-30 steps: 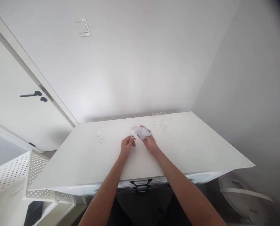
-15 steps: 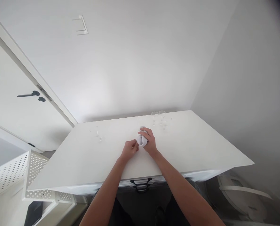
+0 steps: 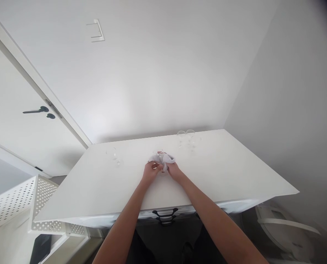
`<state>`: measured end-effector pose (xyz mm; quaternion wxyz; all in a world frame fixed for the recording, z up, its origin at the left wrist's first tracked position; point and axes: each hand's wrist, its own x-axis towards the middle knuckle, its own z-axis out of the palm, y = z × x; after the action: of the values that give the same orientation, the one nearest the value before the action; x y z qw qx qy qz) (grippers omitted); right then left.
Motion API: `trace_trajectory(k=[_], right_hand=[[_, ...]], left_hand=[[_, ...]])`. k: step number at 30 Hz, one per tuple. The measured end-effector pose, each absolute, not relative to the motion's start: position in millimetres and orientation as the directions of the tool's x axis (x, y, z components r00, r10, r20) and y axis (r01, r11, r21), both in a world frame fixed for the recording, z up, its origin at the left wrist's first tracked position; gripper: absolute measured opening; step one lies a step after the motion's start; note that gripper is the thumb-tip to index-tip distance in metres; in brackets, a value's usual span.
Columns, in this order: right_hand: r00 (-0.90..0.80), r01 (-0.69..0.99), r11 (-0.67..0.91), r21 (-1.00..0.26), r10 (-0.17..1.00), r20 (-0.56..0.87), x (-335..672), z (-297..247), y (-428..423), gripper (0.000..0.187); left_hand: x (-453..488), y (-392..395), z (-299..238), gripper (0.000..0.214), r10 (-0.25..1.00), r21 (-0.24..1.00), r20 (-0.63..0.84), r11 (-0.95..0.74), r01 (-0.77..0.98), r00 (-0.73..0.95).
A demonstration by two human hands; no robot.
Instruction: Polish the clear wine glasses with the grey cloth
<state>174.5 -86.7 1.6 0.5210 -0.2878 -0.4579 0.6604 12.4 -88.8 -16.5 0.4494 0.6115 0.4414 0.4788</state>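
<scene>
Close together over the middle of the white tabletop (image 3: 130,183), both my hands work on one clear glass (image 3: 160,154) and a white cloth (image 3: 168,158). My left hand (image 3: 150,172) is closed, fingers curled at the lower part of the glass, which looks like its stem or base. My right hand (image 3: 174,170) grips the cloth, which is bunched against the glass and spreads to both sides of it. The fingertips of the right hand are partly hidden by the cloth. The glass is faint, so its outline is only partly visible.
Several clear stemmed glasses (image 3: 181,137) stand at the back right of the tabletop. More clear glassware (image 3: 114,154) is at the left. Black drawer handles (image 3: 165,212) are at the front edge, a perforated white rack (image 3: 46,205) at lower left, a door handle (image 3: 37,110) beyond.
The cloth, bunched in my right hand before, now spreads out on both sides of the glass. My right hand has shifted slightly down and my left hand is closer to it.
</scene>
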Motion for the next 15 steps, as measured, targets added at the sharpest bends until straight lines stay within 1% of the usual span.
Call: trace_trajectory(k=[2,4,6,8,10,12,13,15], right_hand=[[-0.299,-0.362,-0.005,-0.932,0.948,0.111,174,2,-87,0.053],[-0.288,-0.332,0.052,-0.942,0.945,0.154,174,5,-88,0.049],[-0.288,-0.290,0.080,-0.954,0.943,0.166,175,8,-89,0.043],[-0.296,-0.243,0.062,-0.968,0.946,0.135,175,9,-90,0.039],[-0.297,-0.226,0.013,-0.974,0.951,0.082,175,6,-90,0.038],[-0.304,-0.229,-0.060,-0.972,0.953,0.013,173,2,-88,0.039],[-0.306,-0.231,-0.094,-0.968,0.952,-0.020,173,1,-88,0.039],[-0.288,-0.227,-0.141,-0.964,0.955,-0.072,171,-1,-87,0.041]], left_hand=[[11,-86,-20,0.040,0.985,0.981,0.150,-0.159,0.111,0.086],[8,-84,-23,0.044,0.990,0.977,0.144,-0.142,0.157,-0.001],[6,-85,-23,0.049,0.974,0.958,0.203,-0.178,0.225,-0.097],[4,-86,-20,0.057,0.946,0.931,0.299,-0.261,0.257,-0.124],[4,-90,-16,0.069,0.929,0.915,0.366,-0.350,0.199,-0.048],[6,-93,-12,0.084,0.922,0.921,0.379,-0.385,0.067,0.081],[7,-95,-9,0.086,0.916,0.926,0.373,-0.377,-0.005,0.144],[8,-98,-4,0.078,0.908,0.932,0.359,-0.338,-0.128,0.215]])
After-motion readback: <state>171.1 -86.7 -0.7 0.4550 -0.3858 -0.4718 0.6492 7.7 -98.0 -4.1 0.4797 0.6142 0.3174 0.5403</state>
